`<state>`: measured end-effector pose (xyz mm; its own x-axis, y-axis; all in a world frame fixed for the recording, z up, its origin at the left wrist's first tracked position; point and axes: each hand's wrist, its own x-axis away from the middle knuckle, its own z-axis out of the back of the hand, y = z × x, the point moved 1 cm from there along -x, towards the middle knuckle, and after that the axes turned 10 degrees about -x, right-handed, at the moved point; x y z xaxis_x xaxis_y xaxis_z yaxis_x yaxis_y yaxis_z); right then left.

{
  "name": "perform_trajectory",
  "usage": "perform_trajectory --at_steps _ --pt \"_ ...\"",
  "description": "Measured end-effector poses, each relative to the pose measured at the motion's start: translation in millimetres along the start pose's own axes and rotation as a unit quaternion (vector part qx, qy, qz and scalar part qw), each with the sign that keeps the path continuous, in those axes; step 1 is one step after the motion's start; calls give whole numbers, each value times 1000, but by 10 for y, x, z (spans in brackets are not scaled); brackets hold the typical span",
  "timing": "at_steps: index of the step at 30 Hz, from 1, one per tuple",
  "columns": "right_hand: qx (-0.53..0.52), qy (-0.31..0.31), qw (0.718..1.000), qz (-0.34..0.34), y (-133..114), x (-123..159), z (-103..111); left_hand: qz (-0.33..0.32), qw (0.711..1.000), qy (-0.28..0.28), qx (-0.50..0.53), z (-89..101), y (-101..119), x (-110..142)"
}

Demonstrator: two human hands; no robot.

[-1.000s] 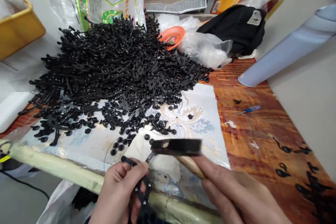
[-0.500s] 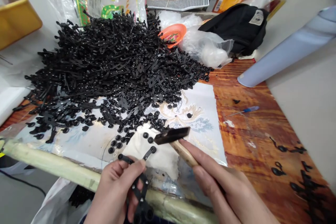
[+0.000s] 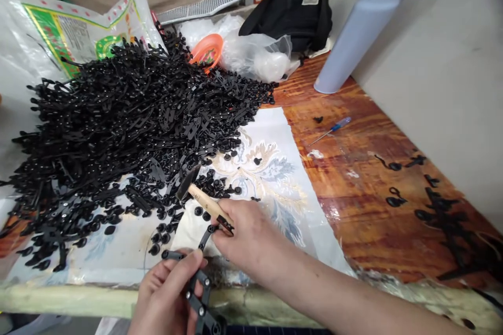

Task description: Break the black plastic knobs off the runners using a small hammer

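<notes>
My left hand [image 3: 168, 296] is closed on a black linked assembly of flat strips [image 3: 198, 301] at the table's near edge. One strip end [image 3: 207, 235] reaches up toward my right hand. My right hand [image 3: 245, 235] grips the wooden handle of a small hammer [image 3: 198, 196]. Its dark head rests among loose black round pieces [image 3: 165, 225] at the foot of a big heap of black strips [image 3: 118, 115]. A pale patterned cloth [image 3: 275, 178] lies under the hands.
A printed woven sack [image 3: 70, 31] lies behind the heap. An orange dish [image 3: 206, 48], clear plastic bags [image 3: 255, 57] and a black bag [image 3: 291, 10] sit at the back. A pale roll [image 3: 353, 36], a blue screwdriver [image 3: 332, 129] and scattered black parts [image 3: 440, 214] lie on the wooden tabletop at right.
My right hand has swung the hammer forward and left, down among the loose pieces. The view has shifted right. My left hand keeps hold of the linked strips.
</notes>
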<state>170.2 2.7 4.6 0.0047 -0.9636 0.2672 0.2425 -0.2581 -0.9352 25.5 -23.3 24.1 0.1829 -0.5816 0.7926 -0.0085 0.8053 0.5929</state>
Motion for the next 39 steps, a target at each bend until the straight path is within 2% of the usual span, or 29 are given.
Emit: perform_trajectory --at_steps 9,14,21,27,32,35,39 --pt "47 22 998 45 -8 25 -22 -16 999 16 -25 17 49 49" --pt "49 14 997 52 -2 21 -11 0 1000 27 9 16 25 33" --pt "50 11 997 51 18 33 -3 -11 999 -30 15 9 -13 -14" --pt "51 5 997 49 25 4 -21 -18 1000 -16 -8 15 -22 -35" --pt "55 -29 997 46 -95 189 200 -13 1000 -6 9 5 -30 -18" --pt "54 -60 992 95 -94 408 424 -11 1000 -10 13 -2 -42 -13" --pt "185 -78 964 173 2 575 643 -21 1000 -9 -6 -10 -53 -8"
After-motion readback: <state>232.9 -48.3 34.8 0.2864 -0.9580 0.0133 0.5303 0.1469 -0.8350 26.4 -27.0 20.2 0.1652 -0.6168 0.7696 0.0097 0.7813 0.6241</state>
